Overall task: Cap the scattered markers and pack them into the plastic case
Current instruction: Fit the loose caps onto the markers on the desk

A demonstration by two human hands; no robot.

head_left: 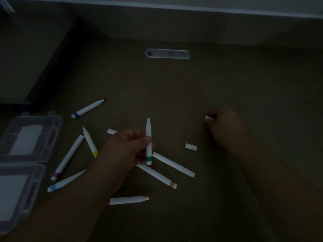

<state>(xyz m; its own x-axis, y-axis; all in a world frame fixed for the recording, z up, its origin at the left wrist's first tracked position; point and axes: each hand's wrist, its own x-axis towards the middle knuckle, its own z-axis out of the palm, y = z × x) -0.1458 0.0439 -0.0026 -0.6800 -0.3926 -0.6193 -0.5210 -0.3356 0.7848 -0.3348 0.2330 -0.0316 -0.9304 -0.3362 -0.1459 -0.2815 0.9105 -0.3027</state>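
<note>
The scene is dim. My left hand (125, 147) holds a white marker with a green band (148, 142) upright, tip up and uncapped. My right hand (225, 121) rests on the table further right, fingers closed on a white cap (208, 117). Several white markers lie scattered: dark-blue band (87, 108), yellow band (90, 142), purple band (69, 157), light-blue band (64, 182), orange band (157, 176), red (128, 200), and one plain-looking one (173, 164). Loose caps lie at the left hand's knuckles (111, 131) and to its right (191, 147). The clear plastic case (10, 163) sits open at the left edge.
A white power-socket panel (167, 53) is set into the tabletop at the back. A dark box or shelf (29, 58) stands at the back left. The table's far edge meets a pale wall strip (174, 6).
</note>
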